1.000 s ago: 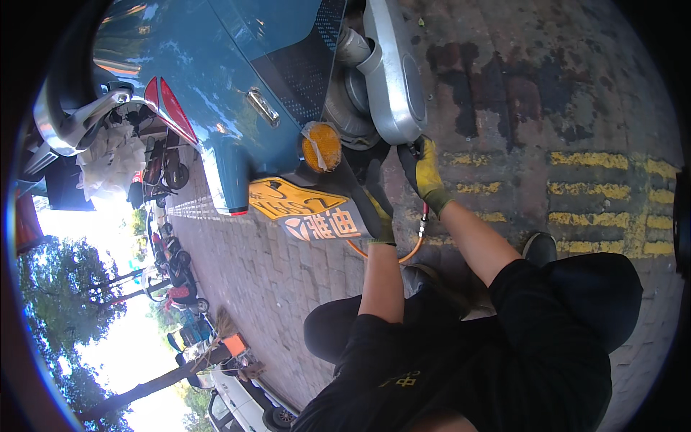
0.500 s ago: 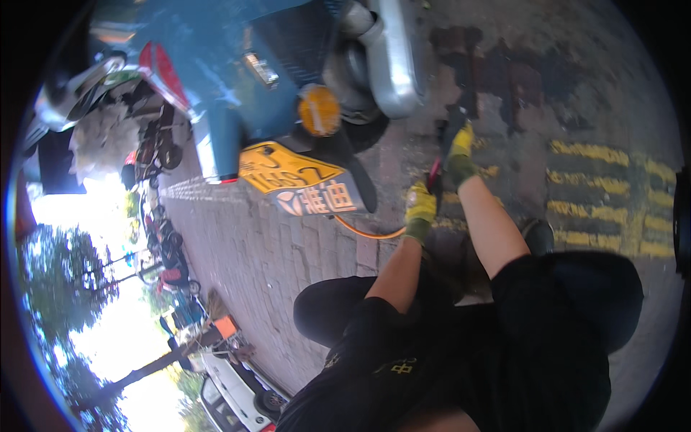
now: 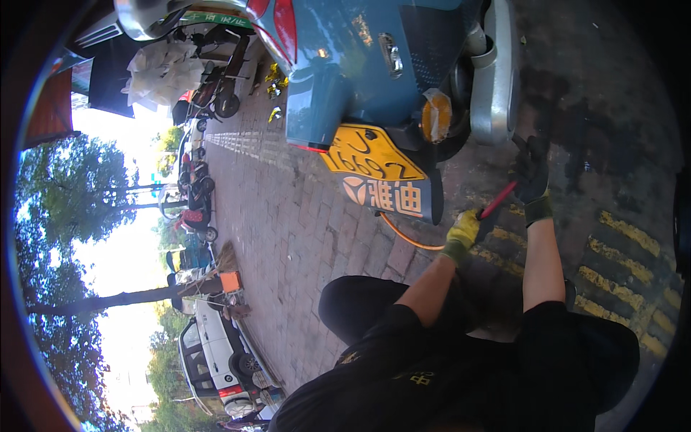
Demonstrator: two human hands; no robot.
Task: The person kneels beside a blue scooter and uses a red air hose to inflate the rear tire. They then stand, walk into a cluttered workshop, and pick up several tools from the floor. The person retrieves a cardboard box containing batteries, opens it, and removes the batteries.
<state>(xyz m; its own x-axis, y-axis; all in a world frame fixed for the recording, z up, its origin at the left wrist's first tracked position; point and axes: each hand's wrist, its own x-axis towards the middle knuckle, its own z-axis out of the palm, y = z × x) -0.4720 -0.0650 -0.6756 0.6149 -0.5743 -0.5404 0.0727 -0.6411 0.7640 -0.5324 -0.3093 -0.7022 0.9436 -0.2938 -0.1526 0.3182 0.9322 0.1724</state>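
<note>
My left hand (image 3: 463, 232), in a yellow-green glove, is closed around one end of a red rod-shaped tool (image 3: 498, 200). The tool slants up toward my right hand (image 3: 533, 173). That hand's dark palm side shows above an olive cuff, fingers stretched toward the scooter and apart. Where the tool's far end meets the right glove, details blend into dark ground. An orange hose (image 3: 409, 243) curves from under the scooter's rear to my left hand. Just beyond stands the blue scooter (image 3: 327, 101), with a yellow plate (image 3: 371, 155) and orange round reflector (image 3: 436, 117).
A silver exhaust-side casing (image 3: 495, 93) sticks out close to my right hand. Wet dark patches and worn yellow stripes (image 3: 620, 259) mark the brick paving (image 3: 288, 237). Parked bikes (image 3: 198, 183), a tree trunk (image 3: 122, 301) and a white car (image 3: 219, 353) stand to the left.
My view has shifted, so the scooter sits farther right. My right hand has turned from its yellow back to its dark palm side, and more of the red tool shows.
</note>
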